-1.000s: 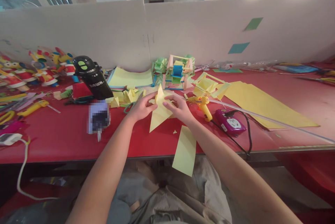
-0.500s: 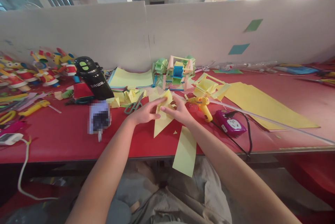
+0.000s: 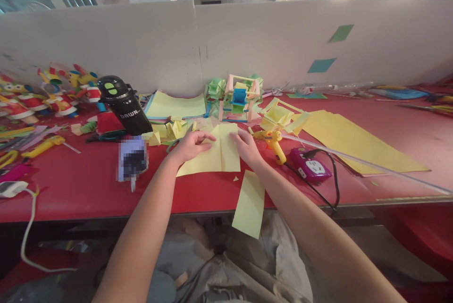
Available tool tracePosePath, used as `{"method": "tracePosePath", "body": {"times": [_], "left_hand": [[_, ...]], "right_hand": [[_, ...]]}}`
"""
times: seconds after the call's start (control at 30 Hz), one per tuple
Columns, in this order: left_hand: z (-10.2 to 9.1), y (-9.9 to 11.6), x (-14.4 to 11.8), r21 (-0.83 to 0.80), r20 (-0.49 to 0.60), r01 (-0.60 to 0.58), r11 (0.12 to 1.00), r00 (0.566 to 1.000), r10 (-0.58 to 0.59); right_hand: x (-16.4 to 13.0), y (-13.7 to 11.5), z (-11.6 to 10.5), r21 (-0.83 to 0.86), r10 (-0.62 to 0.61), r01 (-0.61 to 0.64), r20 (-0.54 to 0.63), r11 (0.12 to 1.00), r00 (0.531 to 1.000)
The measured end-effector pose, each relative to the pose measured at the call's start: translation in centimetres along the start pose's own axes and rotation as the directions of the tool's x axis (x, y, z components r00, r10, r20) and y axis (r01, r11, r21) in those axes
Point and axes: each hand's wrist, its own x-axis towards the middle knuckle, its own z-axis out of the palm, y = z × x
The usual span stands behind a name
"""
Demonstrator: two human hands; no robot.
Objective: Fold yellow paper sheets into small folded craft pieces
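A creased yellow paper square [image 3: 216,154] lies spread flat on the red table [image 3: 88,189]. My left hand [image 3: 189,145] presses its left part with the fingers stretched across it. My right hand [image 3: 247,146] rests on the paper's right edge, fingers spread. A yellow paper strip [image 3: 249,204] hangs over the table's front edge just below my right wrist. Green-handled scissors [image 3: 173,143] lie half hidden behind my left hand.
A yellow glue gun [image 3: 274,142] and a purple power socket [image 3: 310,165] with a black cable sit right of my hands. A black bottle [image 3: 122,105], folded paper pieces, a paper model [image 3: 239,97], large yellow sheets [image 3: 354,142] and colourful toys [image 3: 46,93] lie around.
The folded yellow paper, held up as a pointed shape a second ago, has been unfolded and laid flat on the table under both hands.
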Motion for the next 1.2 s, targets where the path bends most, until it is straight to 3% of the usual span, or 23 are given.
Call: {"method": "tracePosePath", "body": {"times": [0.17,0.4,0.57,0.8,0.93,1.2], "left_hand": [[-0.6,-0.5,-0.6,0.034,0.16,0.047,0.998,0.986,-0.052],[-0.3,-0.5,-0.8,0.5,0.072,0.018,0.866,0.995,-0.062],[0.1,-0.4,-0.5,0.584,0.147,-0.038,0.811,0.987,-0.059],[1.1,0.3,-0.6,0.715,0.154,-0.044,0.698,0.983,-0.095],[1.3,0.5,-0.5,0.773,0.152,-0.036,0.633,0.98,-0.13],[1.5,0.9,-0.5,0.804,0.149,-0.014,0.594,0.973,-0.179]], "right_hand": [[0.0,1.0,0.1,-0.171,-0.065,0.06,-0.022,0.983,0.998],[0.0,1.4,0.0,-0.305,-0.065,0.099,0.119,0.947,0.991],[-0.1,1.0,-0.2,-0.412,-0.059,0.129,0.179,0.902,0.982],[-0.1,0.9,-0.2,-0.513,0.018,0.01,0.05,0.858,0.999],[-0.2,0.9,-0.2,-0.579,0.058,-0.018,0.05,0.815,0.997],[-0.8,0.2,0.2,-0.731,0.127,-0.023,0.087,0.682,0.988]]}}
